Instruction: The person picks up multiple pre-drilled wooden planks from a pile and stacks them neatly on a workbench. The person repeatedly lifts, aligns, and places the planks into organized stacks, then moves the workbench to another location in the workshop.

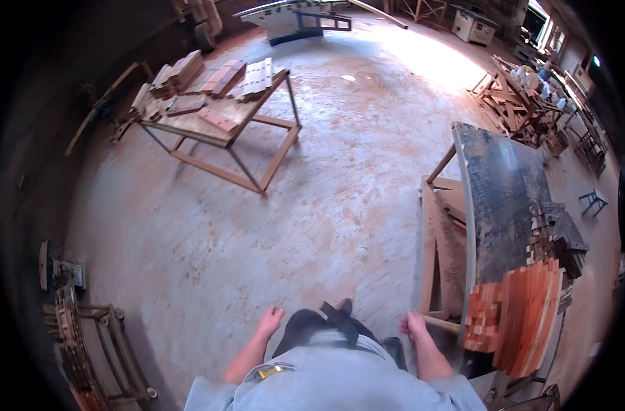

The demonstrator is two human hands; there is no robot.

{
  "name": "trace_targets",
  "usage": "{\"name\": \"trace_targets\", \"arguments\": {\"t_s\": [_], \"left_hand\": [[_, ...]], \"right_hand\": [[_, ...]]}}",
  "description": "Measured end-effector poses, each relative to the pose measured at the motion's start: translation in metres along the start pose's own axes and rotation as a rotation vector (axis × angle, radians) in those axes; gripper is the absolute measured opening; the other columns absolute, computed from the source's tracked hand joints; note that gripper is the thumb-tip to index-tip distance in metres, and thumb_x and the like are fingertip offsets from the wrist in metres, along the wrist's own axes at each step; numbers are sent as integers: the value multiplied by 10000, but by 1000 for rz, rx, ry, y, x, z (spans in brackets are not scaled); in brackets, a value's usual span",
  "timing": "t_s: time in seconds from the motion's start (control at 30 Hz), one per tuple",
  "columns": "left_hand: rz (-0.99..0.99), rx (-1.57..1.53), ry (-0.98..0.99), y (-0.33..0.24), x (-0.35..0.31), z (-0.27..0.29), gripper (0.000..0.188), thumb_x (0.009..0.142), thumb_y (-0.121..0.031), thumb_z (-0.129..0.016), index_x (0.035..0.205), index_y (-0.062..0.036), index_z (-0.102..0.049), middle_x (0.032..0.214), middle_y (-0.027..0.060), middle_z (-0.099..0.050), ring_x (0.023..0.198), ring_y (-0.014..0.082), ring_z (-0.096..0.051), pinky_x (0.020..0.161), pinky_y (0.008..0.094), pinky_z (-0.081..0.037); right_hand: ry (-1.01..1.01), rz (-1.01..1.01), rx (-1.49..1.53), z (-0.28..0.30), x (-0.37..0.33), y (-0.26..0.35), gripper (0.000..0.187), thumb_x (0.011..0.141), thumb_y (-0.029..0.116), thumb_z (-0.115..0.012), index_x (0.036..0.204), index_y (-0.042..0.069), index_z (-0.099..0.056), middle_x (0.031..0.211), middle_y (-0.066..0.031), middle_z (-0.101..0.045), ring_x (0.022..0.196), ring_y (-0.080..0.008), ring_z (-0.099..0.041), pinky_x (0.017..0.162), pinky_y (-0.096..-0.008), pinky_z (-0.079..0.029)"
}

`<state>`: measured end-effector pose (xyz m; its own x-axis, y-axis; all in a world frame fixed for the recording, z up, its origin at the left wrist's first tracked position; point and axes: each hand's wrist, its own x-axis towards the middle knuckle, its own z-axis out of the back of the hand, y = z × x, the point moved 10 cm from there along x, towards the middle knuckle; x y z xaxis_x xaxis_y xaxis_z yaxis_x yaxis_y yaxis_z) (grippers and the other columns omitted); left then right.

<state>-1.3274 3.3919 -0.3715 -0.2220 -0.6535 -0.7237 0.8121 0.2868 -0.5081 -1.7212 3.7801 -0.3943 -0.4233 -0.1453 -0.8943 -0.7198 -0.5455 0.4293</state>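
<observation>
My left hand [271, 320] hangs beside my left hip with its fingers curled closed; nothing shows in it. On the other side, my right hand [413, 325] is loosely closed too, with no object visible in it. It is close to a wooden rail [441, 323] under the dark-topped worktable [501, 198] on my right; contact cannot be made out. On that table's near end lies a stack of reddish wooden strips [528, 318], nearest my right arm. A yellow tape measure [270, 372] sits at my left waist.
Ahead left, a wooden-framed table [223, 142] carries stacked boards [223, 77]. A wheeled wooden rack [107, 349] stands at the lower left. Scrap timber [508, 103] is heaped at the far right, near a small stool [592, 200]. A machine [295, 24] stands at the back.
</observation>
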Motion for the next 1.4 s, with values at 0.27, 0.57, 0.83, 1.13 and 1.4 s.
{"name": "trace_targets", "arguments": {"t_s": [0.27, 0.57, 0.83, 1.13, 1.4], "left_hand": [[186, -224, 757, -116, 212, -80, 778, 875, -562, -490, 1379, 19, -375, 1359, 212, -462, 1265, 317, -438, 1053, 381, -336], [223, 296, 238, -468, 495, 81, 462, 825, -325, -564, 1065, 68, -608, 736, 167, -631, 602, 244, -620, 574, 356, -509], [-145, 236, 228, -880, 746, -19, 201, 842, -207, -509, 844, -14, -566, 699, 43, -542, 546, 144, -530, 444, 290, -420], [-164, 191, 458, -1210, 780, -201, 404, 895, -228, -542, 1217, 15, -508, 865, 80, -594, 669, 160, -592, 543, 272, -475], [-197, 709, 420, -1361, 977, -265, 454, 806, -382, -526, 965, 20, -666, 880, 198, -670, 854, 309, -652, 764, 371, -499]], "right_hand": [[41, 257, 28, -88, 144, 377, 306, 918, 160, -499, 1178, 0, -509, 847, -119, -587, 633, -176, -588, 538, -311, -519], [-323, -138, 19, -70, 215, 471, 274, 859, 30, -443, 1081, 24, -604, 700, -78, -542, 473, -170, -498, 459, -348, -472], [-324, -100, 257, -60, 370, 700, 199, 891, 117, -470, 1035, 19, -567, 654, -64, -523, 459, -166, -506, 442, -328, -471], [-226, 239, -56, 56, 527, 1155, 307, 892, 295, -545, 788, 7, -577, 601, -58, -523, 467, -147, -529, 441, -320, -464], [-265, 147, 445, 140, 710, 1373, 333, 909, 333, -520, 791, 26, -576, 680, -79, -564, 506, -165, -531, 468, -320, -486]]}}
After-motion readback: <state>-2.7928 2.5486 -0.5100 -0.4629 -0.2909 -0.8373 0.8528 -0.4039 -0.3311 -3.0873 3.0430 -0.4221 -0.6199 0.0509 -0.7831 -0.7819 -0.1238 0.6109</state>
